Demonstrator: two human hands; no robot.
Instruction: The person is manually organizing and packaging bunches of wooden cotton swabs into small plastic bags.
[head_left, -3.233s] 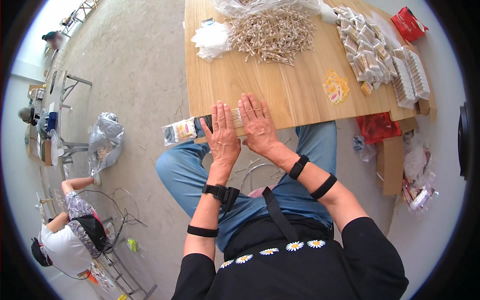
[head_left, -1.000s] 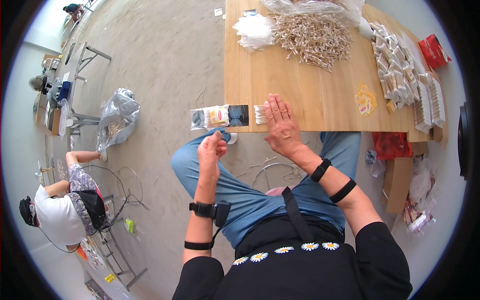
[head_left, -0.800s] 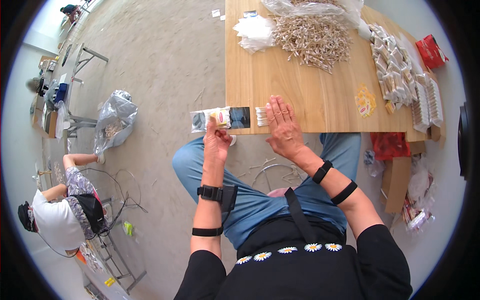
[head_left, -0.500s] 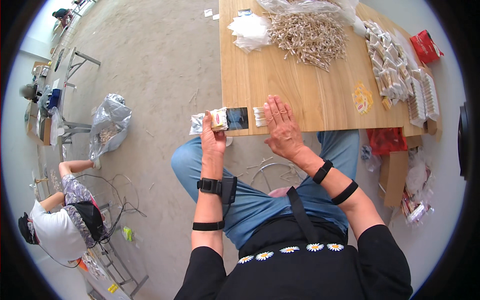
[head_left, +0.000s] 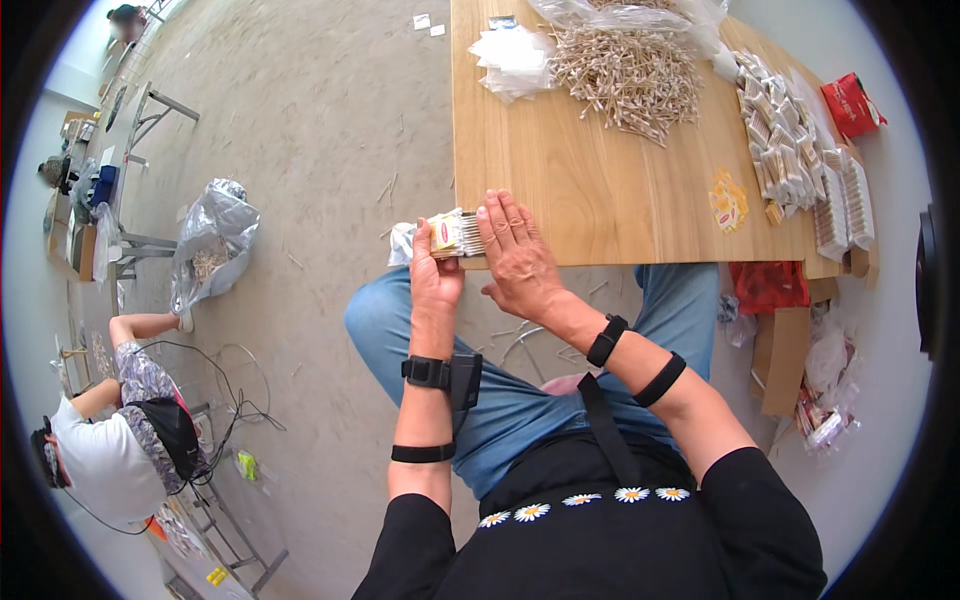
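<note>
The swab packet [head_left: 452,235] is at the centre of the frame, at the near-left corner of the wooden table [head_left: 600,195], with its clear left end projecting past the table edge. A yellow-and-white card shows on its upper face.

Left hand [head_left: 436,287]: pinches the packet, thumb on top, fingers curled beneath. Right hand [head_left: 523,262]: palm down, fingers straight and laid side by side, not curled around anything. Its left edge is at the right end of the row of swabs [head_left: 473,232]; contact pressure cannot be determined.

Top centre of frame: a heap of loose swabs [head_left: 632,85], with a stack of clear bags [head_left: 512,62] directly to its left. Right of centre: loose yellow cards [head_left: 728,203]. Upper right: a pile of filled packs [head_left: 772,145], 1 red package [head_left: 852,105] beyond it. Left side: 1 grey plastic bag [head_left: 217,240] on the floor; lower left, 1 co-worker [head_left: 110,462].
</note>
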